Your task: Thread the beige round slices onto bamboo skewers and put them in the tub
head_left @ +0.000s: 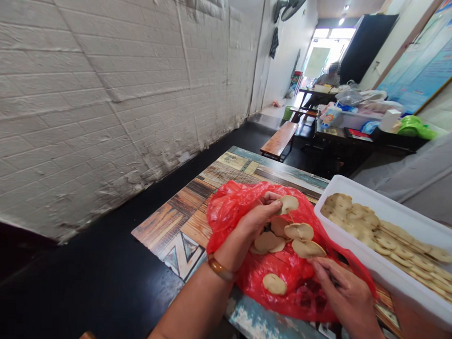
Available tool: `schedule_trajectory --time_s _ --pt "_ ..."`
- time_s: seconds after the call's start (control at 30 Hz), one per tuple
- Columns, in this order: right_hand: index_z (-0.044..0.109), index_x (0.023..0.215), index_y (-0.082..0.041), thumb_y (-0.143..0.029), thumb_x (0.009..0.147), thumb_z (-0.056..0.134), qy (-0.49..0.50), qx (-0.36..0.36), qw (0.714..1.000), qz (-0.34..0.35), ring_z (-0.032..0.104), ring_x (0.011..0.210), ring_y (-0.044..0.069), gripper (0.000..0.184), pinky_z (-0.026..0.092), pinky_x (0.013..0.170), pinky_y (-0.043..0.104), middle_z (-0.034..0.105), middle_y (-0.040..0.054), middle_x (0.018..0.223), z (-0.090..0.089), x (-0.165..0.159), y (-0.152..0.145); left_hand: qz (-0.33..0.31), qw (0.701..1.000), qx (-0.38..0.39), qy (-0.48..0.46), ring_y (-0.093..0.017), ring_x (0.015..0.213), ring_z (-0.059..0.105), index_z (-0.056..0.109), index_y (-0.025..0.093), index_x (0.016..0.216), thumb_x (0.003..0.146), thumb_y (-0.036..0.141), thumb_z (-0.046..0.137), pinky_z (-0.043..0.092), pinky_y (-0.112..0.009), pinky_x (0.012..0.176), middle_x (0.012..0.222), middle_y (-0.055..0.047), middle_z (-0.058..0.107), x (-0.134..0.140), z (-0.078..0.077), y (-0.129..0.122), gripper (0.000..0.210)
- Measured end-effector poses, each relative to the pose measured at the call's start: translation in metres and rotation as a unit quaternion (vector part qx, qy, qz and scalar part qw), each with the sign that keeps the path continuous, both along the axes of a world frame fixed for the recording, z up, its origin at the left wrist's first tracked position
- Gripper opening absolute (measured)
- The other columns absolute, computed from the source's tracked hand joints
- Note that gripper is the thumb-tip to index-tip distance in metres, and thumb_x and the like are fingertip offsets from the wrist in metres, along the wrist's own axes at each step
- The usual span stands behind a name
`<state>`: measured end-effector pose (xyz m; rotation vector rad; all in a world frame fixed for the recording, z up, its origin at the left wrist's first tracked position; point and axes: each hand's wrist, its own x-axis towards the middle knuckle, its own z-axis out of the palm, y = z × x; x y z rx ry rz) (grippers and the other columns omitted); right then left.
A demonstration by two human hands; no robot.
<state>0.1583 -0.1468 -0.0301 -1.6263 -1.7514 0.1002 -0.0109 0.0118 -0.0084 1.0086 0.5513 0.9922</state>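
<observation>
My left hand (261,217) pinches a thin, round, tan slice (289,203) at the upper end of a thin skewer. Lower on that skewer sit two more slices (308,248), folded or doubled. My right hand (343,289) is closed around the skewer's lower end, which the fingers mostly hide. Beneath both hands spreads a crumpled red plastic bag (246,198). Loose slices (267,242) lie in a cluster on the bag, and a single slice (275,284) lies closer to me.
A white plastic tub (327,220) with several rows of skewered slices stands right of the bag on the patterned table (164,224). Beyond are a wooden bench (280,138), a cluttered table and a seated person (329,77). A white brick-pattern wall (133,93) runs along the left.
</observation>
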Motion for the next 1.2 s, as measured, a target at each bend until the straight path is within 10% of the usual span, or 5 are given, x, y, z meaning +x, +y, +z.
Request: schedule_trajectory --time_s 0.7,1.2 --pt "0.074 0.082 -0.019 -0.039 0.087 0.051 0.008 0.016 1.000 -0.010 0.073 0.073 0.023 0.031 0.060 0.070 0.034 0.076 0.0068 0.082 -0.003 0.002 0.001 -0.007 0.997 -0.071 -0.031 -0.008 0.062 0.039 0.058 0.016 0.076 0.068 0.027 0.067 0.034 -0.020 0.063 0.068 0.003 0.048 -0.004 0.008 -0.005 0.016" --pt "0.074 0.082 -0.023 -0.045 0.085 0.052 0.038 -0.030 0.999 -0.024 0.072 0.076 0.026 0.032 0.060 0.070 0.034 0.076 0.0063 0.084 -0.003 0.002 0.001 -0.009 0.997 0.035 -0.061 -0.012 0.074 0.044 0.057 0.016 0.077 0.075 0.034 0.062 0.035 -0.026 0.078 0.078 0.000 0.051 -0.003 0.018 -0.015 0.019"
